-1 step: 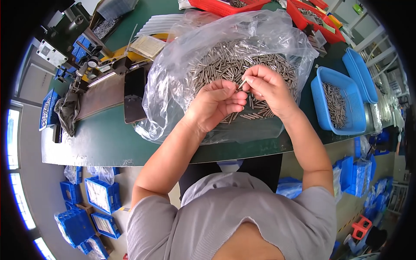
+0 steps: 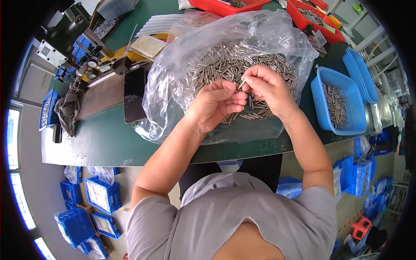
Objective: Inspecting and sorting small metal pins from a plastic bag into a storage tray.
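A small, shiny metal pin (image 2: 242,85) is pinched at its upper end between the thumb and forefinger of my right hand (image 2: 269,90). At its lower end, the thumb and forefinger of my left hand (image 2: 213,104) close on it, the other fingers loosely curled. Both hands hover over a big heap of similar metal pins (image 2: 221,65), which lies on a clear plastic bag (image 2: 167,93) spread across the green table. Several loose pins (image 2: 255,115) lie at the near edge of the heap, just below my hands.
On the right, a blue basket (image 2: 320,102) holds more pins, with another blue basket (image 2: 362,78) behind it. Red trays (image 2: 294,11) stand at the far side. A dark flat tablet-like thing (image 2: 134,93) and a metal measuring stand (image 2: 93,41) are left. Blue crates (image 2: 115,197) sit on the floor.
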Demonstrator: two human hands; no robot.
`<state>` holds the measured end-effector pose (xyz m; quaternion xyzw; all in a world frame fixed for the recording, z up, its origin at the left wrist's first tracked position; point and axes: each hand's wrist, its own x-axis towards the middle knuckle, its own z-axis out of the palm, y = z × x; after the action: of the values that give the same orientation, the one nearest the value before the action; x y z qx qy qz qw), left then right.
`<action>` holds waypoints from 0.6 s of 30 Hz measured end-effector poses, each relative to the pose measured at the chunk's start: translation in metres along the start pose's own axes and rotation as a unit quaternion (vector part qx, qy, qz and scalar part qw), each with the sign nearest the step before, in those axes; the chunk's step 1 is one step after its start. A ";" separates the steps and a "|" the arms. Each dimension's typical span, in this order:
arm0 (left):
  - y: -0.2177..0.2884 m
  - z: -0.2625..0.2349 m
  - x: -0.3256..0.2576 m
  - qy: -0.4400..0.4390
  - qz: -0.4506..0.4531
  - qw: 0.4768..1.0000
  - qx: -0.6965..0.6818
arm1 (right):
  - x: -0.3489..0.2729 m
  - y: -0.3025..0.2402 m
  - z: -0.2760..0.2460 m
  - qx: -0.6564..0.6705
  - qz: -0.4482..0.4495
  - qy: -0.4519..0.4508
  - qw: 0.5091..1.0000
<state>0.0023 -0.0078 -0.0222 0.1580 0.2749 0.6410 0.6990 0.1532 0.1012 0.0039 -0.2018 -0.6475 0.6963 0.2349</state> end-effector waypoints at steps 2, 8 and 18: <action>0.000 0.001 0.000 0.002 0.001 1.000 -0.003 | 0.000 0.000 0.001 -0.005 -0.014 0.000 1.000; -0.001 0.002 -0.001 0.011 0.007 1.000 -0.018 | -0.001 -0.004 0.001 -0.014 -0.024 -0.019 0.999; -0.001 0.001 -0.001 0.000 0.019 0.999 -0.028 | 0.000 0.003 0.002 -0.107 -0.098 0.019 0.989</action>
<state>0.0036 -0.0089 -0.0221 0.1431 0.2536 0.6618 0.6908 0.1514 0.0995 0.0007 -0.1744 -0.7302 0.5928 0.2915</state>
